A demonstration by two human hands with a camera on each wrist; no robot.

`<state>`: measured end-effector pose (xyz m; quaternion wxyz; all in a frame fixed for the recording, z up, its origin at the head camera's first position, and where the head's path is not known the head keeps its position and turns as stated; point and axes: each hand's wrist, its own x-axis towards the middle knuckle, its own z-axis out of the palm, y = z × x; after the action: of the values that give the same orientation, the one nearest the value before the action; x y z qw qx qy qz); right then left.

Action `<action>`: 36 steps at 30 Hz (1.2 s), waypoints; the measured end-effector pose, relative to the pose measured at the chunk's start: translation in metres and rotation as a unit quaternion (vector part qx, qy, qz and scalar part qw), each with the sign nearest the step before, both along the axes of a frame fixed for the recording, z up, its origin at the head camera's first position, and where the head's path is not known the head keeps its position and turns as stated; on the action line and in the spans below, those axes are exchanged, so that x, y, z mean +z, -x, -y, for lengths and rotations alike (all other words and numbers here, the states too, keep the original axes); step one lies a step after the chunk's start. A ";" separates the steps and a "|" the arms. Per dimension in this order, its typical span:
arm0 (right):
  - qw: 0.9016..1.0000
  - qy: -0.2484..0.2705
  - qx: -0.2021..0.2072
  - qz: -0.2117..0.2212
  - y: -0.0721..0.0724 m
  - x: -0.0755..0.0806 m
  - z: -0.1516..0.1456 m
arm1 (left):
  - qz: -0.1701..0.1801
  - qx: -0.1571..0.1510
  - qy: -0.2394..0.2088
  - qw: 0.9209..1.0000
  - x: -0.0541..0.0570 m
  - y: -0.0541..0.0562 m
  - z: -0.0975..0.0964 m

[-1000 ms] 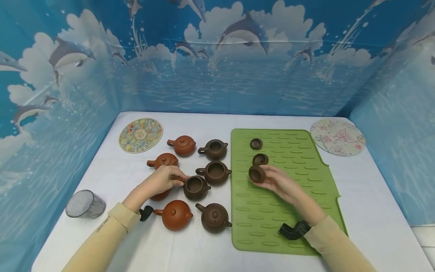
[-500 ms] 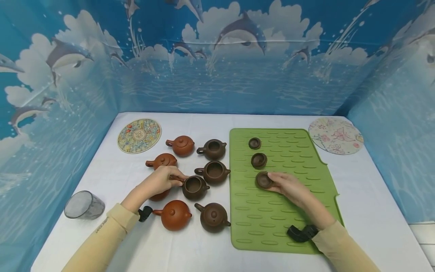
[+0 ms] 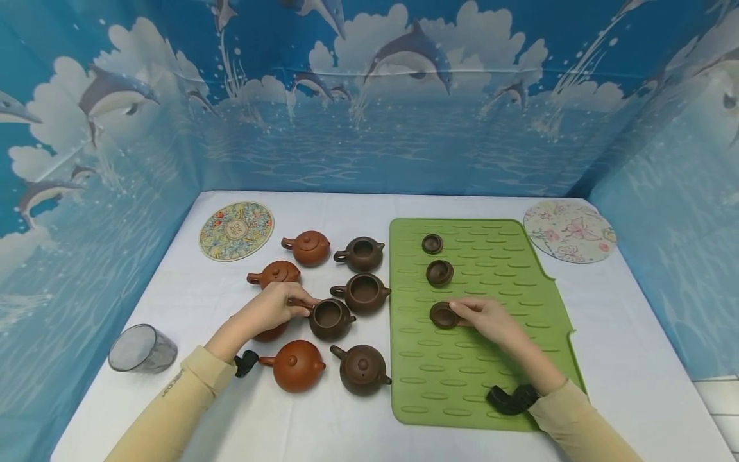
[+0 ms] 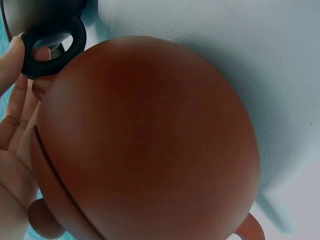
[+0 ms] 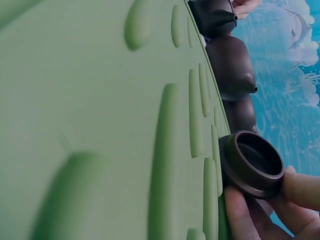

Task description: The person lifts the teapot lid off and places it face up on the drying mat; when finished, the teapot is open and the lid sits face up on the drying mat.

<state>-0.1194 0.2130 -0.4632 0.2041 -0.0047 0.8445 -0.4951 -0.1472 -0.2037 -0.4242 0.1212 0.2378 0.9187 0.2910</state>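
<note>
A dark lid is being held hollow side up at the left of the mat; I can't tell whether it's touching. The right hand is pinching its edge, thumb against fingers. Were those loosening unevenly, it could be tipping, its knob probably being underneath. Two more lids are lying farther off. Leftward on the worktop, the left hand is gripping an uncovered pot's handle; a careless tug might be knocking neighbouring pots.
</note>
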 end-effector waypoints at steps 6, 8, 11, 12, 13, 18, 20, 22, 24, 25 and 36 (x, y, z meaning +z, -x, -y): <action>0.999 -0.040 -0.006 -0.020 0.000 -0.003 0.002 | 0.001 0.002 -0.001 1.000 -0.001 -0.001 0.000; 0.998 -0.054 -0.011 -0.030 0.000 -0.003 0.002 | 0.001 0.002 -0.001 1.000 -0.001 -0.002 0.000; 0.997 -0.067 -0.013 -0.044 0.001 -0.004 0.003 | 0.000 0.002 0.000 1.000 -0.001 -0.003 0.000; 0.996 -0.069 -0.014 -0.047 0.001 -0.003 0.003 | 0.001 0.003 0.001 1.000 -0.001 -0.003 0.000; 0.996 -0.070 -0.013 -0.048 0.001 -0.003 0.003 | 0.002 0.003 0.002 1.000 -0.001 -0.003 0.000; 0.996 -0.070 -0.008 -0.051 -0.002 -0.001 0.002 | 0.010 -0.002 0.010 1.000 0.000 -0.003 -0.002; 0.996 -0.073 -0.004 -0.057 -0.003 0.000 0.002 | 0.012 -0.006 0.014 1.000 0.000 -0.003 -0.002; 0.995 -0.076 -0.001 -0.063 -0.003 0.003 0.003 | 0.012 -0.007 0.017 1.000 0.002 -0.003 -0.003; 0.993 -0.084 0.002 -0.084 -0.003 0.006 0.003 | 0.004 -0.008 0.019 1.000 0.004 -0.004 -0.003; 0.991 -0.087 0.003 -0.098 -0.003 0.007 0.004 | -0.004 -0.008 0.021 1.000 0.006 -0.005 -0.004; 0.967 -0.096 0.034 -0.232 -0.012 0.031 0.030 | -0.061 -0.091 -0.009 0.994 0.028 -0.032 -0.032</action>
<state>-0.1074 0.1827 -0.4319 0.0191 -0.1288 0.9115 -0.3903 -0.1147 -0.1713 -0.3965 0.0887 0.3389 0.8964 0.2716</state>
